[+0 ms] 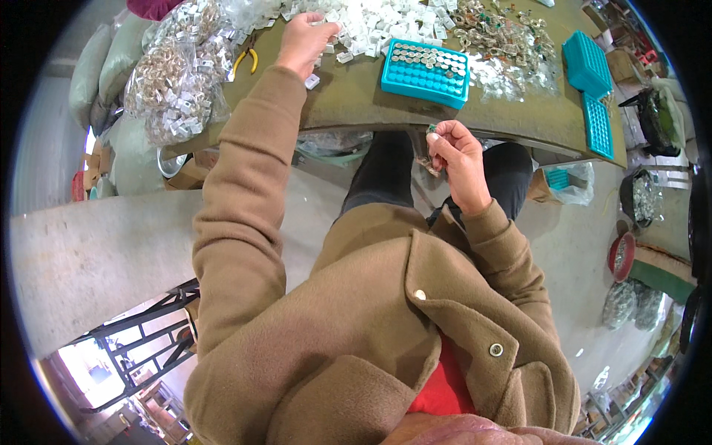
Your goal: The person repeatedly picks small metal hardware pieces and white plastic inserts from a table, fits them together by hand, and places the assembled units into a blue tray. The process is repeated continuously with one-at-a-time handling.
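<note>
My left hand [302, 43] reaches to the left edge of a heap of small white plastic housings [386, 21] on the table. Its fingers are drawn together at the pieces, and whatever is between them is hidden. In front of the table edge, my right hand [461, 159] pinches a small wired part [429, 165] with a green piece at its top and thin wires hanging down. A turquoise tray [423, 96] lies beyond that hand, its far rows filled with round silvery pieces.
Yellow-handled pliers [254, 61] lie left of my left hand, beside plastic bags of wired parts [174, 96]. Loose wired parts [512, 33] and shiny discs [508, 78] spread right of the tray. More turquoise trays [587, 63] stand at the table's right end.
</note>
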{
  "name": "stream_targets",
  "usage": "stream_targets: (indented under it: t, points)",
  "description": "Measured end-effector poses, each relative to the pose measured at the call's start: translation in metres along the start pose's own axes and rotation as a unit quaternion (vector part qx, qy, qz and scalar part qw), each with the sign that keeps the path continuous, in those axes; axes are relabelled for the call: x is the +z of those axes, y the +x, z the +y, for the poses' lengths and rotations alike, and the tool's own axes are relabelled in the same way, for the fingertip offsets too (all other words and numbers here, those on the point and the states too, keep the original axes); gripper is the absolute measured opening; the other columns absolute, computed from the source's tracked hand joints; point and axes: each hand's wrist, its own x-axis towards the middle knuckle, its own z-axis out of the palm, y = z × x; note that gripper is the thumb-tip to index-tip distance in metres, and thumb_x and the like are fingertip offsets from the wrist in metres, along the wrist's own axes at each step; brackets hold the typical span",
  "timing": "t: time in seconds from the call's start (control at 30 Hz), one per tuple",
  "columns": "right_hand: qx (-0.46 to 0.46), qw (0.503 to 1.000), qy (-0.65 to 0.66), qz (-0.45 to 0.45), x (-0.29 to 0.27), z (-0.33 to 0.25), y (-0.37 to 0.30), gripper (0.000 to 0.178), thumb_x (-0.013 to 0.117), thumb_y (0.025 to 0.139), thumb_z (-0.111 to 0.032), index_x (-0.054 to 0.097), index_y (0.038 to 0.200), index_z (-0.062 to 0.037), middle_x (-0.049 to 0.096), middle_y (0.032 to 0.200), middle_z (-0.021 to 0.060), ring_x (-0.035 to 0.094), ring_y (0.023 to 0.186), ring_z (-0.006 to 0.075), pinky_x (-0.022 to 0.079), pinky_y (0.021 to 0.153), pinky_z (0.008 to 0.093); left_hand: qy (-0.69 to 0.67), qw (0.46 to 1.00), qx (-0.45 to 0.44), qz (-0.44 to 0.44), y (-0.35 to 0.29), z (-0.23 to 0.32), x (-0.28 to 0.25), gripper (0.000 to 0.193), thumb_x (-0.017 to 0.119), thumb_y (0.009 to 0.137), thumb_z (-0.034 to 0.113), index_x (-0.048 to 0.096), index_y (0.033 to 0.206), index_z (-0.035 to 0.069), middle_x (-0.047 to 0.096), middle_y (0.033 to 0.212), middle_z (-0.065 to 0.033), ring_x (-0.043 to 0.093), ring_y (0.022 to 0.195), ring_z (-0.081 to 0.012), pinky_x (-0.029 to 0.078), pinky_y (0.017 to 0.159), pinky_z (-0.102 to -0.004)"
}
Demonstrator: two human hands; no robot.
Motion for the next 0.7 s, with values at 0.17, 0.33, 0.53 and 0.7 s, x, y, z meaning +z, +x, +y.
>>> stream_targets:
  t: [0.17, 0.33, 0.53, 0.7]
  points:
    - [-0.082, 0.994, -0.061, -0.048, 0.023, -0.029, 0.013, 0.009, 0.064, 0.09, -0.008, 0.058, 0.092, -0.0024, 0.058, 0.073, -0.0023, 0.051, 0.067, 0.0035, 0.041, 0.058, 0.0205, -0.145, 0.983, -0.068, -0.092, -0.076, 0.03, 0.01, 0.031, 0.073, 0.084, 0.018, 0.064, 0.109, 0.002, 0.068, 0.089, -0.0014, 0.063, 0.081, -0.0081, 0.044, 0.068, -0.0255]
    - [-0.126, 0.988, 0.067, -0.067, 0.039, -0.044, 0.03, 0.009, 0.066, 0.09, -0.01, 0.06, 0.091, -0.0036, 0.058, 0.073, -0.0021, 0.051, 0.066, 0.0041, 0.04, 0.058, 0.0206, -0.181, 0.975, 0.02, -0.131, -0.144, 0.044, 0.045, 0.018, 0.07, 0.088, 0.011, 0.065, 0.1, -0.001, 0.067, 0.09, -0.0021, 0.061, 0.081, -0.0071, 0.049, 0.074, -0.0215]
    - [-0.087, 0.993, 0.073, -0.023, 0.03, -0.025, 0.019, 0.007, 0.067, 0.089, -0.007, 0.061, 0.091, -0.0035, 0.058, 0.071, -0.0027, 0.049, 0.062, 0.0045, 0.04, 0.055, 0.0204, -0.295, 0.934, -0.021, -0.199, -0.17, 0.04, 0.047, 0.02, 0.069, 0.091, 0.01, 0.067, 0.107, -0.002, 0.067, 0.096, -0.001, 0.06, 0.085, -0.0059, 0.049, 0.075, -0.0209]
    - [-0.181, 0.977, -0.107, 0.02, 0.03, -0.017, 0.018, 0.004, 0.062, 0.093, -0.004, 0.061, 0.095, -0.0008, 0.059, 0.077, -0.0024, 0.052, 0.067, 0.0039, 0.043, 0.06, 0.0198, -0.315, 0.926, -0.053, -0.202, -0.176, 0.031, 0.051, 0.027, 0.065, 0.094, 0.011, 0.066, 0.117, -0.002, 0.069, 0.1, -0.0042, 0.063, 0.087, -0.008, 0.053, 0.079, -0.0232]
